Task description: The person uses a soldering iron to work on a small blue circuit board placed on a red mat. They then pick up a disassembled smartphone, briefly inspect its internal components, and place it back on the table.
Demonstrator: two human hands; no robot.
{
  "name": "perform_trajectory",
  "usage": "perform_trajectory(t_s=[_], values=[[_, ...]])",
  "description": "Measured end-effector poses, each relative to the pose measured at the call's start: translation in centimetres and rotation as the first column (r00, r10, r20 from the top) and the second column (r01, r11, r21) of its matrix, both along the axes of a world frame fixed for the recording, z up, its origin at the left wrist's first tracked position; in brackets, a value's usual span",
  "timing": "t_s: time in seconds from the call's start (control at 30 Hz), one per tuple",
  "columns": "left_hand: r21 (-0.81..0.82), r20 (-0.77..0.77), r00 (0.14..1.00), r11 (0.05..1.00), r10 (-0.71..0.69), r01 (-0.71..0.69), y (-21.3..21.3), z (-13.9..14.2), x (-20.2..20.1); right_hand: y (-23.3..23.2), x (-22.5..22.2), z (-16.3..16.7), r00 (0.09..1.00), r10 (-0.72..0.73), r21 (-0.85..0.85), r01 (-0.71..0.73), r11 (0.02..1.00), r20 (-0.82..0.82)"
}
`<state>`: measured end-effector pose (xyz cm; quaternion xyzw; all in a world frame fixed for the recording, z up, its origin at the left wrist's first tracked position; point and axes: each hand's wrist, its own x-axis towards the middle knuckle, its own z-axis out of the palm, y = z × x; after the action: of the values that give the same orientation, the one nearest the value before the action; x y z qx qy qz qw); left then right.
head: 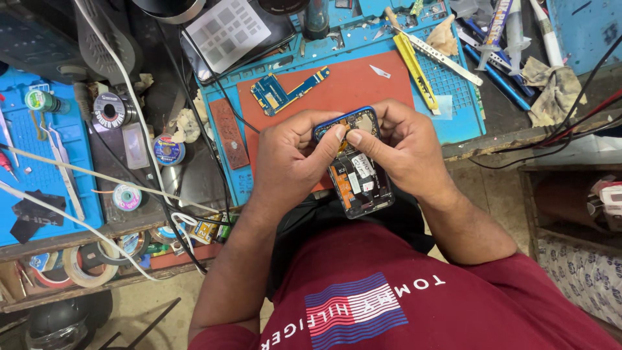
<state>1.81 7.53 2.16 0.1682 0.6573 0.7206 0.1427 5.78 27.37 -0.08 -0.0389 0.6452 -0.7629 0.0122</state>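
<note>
Both my hands hold an opened blue phone (357,181) with its back cover off, above the near edge of the workbench. My left hand (291,162) grips its left side, thumb pressed at the upper part. My right hand (402,152) grips the right side, thumb and forefinger pinching at the phone's top near the camera area. Inside the phone show an orange strip, white labels and dark parts. A blue circuit board (285,93) lies on the red-brown mat (337,87) just beyond my hands.
A blue work mat (453,91) carries a yellow tool (414,65), a metal ruler (440,57) and a small blade (380,71). Solder spools (111,110), tweezers (61,162), tape rolls (81,266) and white cables (123,71) crowd the left. Syringes and pens (505,32) lie at the back right.
</note>
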Motion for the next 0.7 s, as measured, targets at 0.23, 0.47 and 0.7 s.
perform_trajectory(t_s=[0.23,0.47,0.7], values=[[0.166,0.055,0.991,0.98,-0.121,0.111,-0.1,0.2,0.5,0.0,-0.3,0.1,0.994,-0.109,-0.077,0.109,0.991,0.005],[0.085,0.063,0.993,0.992,-0.096,0.09,0.1,-0.2,1.5,0.2,-0.7,0.3,0.993,-0.112,-0.023,0.113,0.993,0.039],[0.176,0.09,0.989,0.98,-0.115,0.098,0.0,-0.8,1.4,0.0,-1.1,-0.1,0.993,-0.114,0.077,0.113,0.991,0.02]])
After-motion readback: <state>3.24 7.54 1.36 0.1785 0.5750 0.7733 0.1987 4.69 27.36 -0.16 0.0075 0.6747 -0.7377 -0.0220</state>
